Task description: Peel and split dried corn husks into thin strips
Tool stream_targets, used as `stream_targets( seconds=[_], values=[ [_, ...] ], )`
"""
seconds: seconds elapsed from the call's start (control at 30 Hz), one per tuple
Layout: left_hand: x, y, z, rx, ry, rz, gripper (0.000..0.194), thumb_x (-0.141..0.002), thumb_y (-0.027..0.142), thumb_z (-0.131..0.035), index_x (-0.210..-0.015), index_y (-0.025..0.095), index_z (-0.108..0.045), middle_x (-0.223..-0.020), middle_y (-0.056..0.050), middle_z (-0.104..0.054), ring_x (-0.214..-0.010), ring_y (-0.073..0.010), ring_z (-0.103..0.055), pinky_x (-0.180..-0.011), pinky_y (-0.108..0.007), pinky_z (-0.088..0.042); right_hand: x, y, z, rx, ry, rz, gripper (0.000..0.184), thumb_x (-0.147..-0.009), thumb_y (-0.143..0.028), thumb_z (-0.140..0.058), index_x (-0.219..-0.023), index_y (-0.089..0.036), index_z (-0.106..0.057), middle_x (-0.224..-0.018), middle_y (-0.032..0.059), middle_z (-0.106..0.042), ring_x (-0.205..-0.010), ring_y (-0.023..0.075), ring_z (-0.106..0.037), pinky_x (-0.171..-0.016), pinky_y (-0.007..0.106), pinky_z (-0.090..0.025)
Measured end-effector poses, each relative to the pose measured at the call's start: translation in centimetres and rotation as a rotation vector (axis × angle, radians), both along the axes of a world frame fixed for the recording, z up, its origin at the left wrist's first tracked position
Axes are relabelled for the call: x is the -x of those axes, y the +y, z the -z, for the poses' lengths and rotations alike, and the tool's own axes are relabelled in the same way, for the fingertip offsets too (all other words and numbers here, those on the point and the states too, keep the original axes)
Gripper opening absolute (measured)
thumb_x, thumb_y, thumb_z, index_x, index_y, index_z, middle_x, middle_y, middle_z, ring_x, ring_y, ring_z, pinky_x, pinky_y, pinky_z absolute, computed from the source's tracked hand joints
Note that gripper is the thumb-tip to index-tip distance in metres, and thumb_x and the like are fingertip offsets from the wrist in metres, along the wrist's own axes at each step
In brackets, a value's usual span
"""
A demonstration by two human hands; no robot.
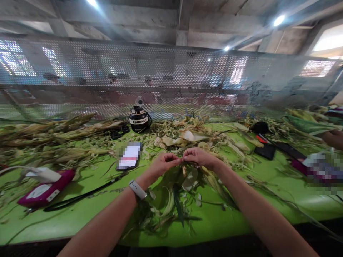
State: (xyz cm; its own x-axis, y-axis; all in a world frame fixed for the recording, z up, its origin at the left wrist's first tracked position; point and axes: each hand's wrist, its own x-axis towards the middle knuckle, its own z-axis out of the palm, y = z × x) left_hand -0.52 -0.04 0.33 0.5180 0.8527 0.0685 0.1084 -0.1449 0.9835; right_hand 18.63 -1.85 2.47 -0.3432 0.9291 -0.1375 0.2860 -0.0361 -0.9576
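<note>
My left hand point(167, 161) and my right hand point(197, 157) meet fingertip to fingertip above the middle of the green table point(214, 223). Both are closed in a pinch on a thin piece of corn husk point(184, 170), which hangs a short way below the fingers. Its upper end is hidden by the fingertips. A white watch band point(137, 189) is on my left wrist. Beneath my hands lie loose husk scraps point(170, 203), pale and green. Wider dry husks point(193, 135) are heaped just beyond my fingers.
A phone point(130, 156) lies left of my hands. A black jar marked ENERGY point(139, 120) stands behind it. Farther left are a magenta power bank point(46, 189) and long husks point(66, 132). Another person's hand point(333, 138) is at far right. A perforated metal screen point(171, 71) closes the back.
</note>
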Motion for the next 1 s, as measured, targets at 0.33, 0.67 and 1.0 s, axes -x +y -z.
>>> stream_targets(
  seconds=[0.33, 0.67, 1.0],
  values=[
    [0.07, -0.16, -0.13, 0.135, -0.062, 0.037, 0.029, -0.052, 0.030, -0.077, -0.074, 0.014, -0.070, -0.071, -0.002, -0.069, -0.067, -0.0135, -0.059, -0.069, -0.027, -0.046, 0.13, -0.10, -0.20, -0.001, 0.004, -0.011, 0.020, -0.071, -0.033, -0.064, -0.070, -0.015, -0.054, -0.043, -0.0107, -0.040, -0.033, 0.0024, -0.030, -0.033, 0.016, -0.022],
    [-0.14, 0.16, 0.42, -0.112, -0.057, 0.050, 0.027, -0.062, 0.032, -0.073, -0.080, 0.014, -0.064, -0.072, -0.002, -0.066, -0.068, -0.0135, -0.060, -0.068, -0.026, -0.048, 0.10, -0.02, -0.20, 0.012, -0.020, -0.014, 0.019, -0.071, -0.032, -0.063, -0.071, -0.015, -0.054, -0.044, -0.0106, -0.041, -0.034, 0.0021, -0.031, -0.034, 0.016, -0.023],
    [0.26, 0.02, 0.24, -0.910, 0.075, -0.010, 0.015, -0.079, 0.026, -0.061, -0.091, 0.019, -0.065, -0.085, -0.005, -0.065, -0.080, -0.0153, -0.059, -0.074, -0.028, -0.047, 0.04, -0.16, -0.34, 0.020, 0.037, -0.034, 0.026, -0.066, -0.037, -0.067, -0.069, -0.015, -0.054, -0.045, -0.0102, -0.043, -0.034, 0.0020, -0.031, -0.033, 0.016, -0.023]
  ],
)
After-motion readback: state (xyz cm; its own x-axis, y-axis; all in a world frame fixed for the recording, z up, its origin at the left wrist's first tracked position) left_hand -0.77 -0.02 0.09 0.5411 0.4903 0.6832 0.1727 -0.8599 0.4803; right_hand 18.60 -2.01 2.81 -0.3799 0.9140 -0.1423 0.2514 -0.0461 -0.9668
